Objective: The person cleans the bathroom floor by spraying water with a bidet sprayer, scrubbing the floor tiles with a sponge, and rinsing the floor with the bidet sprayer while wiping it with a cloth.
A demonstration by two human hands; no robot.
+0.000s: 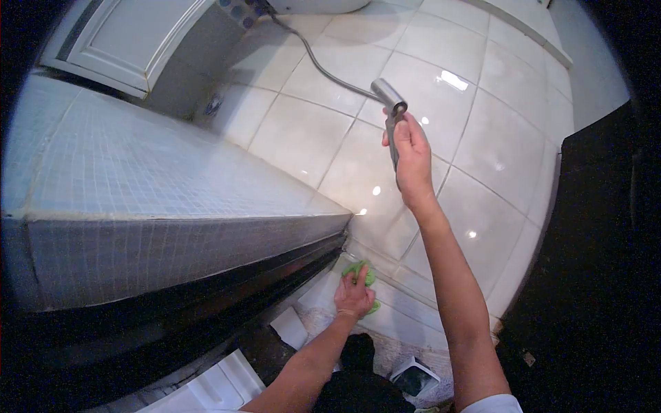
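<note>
My right hand is wrapped round the handle of a metallic sprayer, raised over the tiled floor. A grey hose runs from the sprayer to the upper left. Lower down, my left hand presses a green cloth onto the white sill at the floor's near edge, beside the corner of the tiled wall. Parts of the cloth stick out beyond the fingers and by the thumb.
Wet white tiles reflect light. A blue-tiled wall fills the left, below a white cabinet door. A dark panel stands at the right. A dark-topped white object lies near the bottom.
</note>
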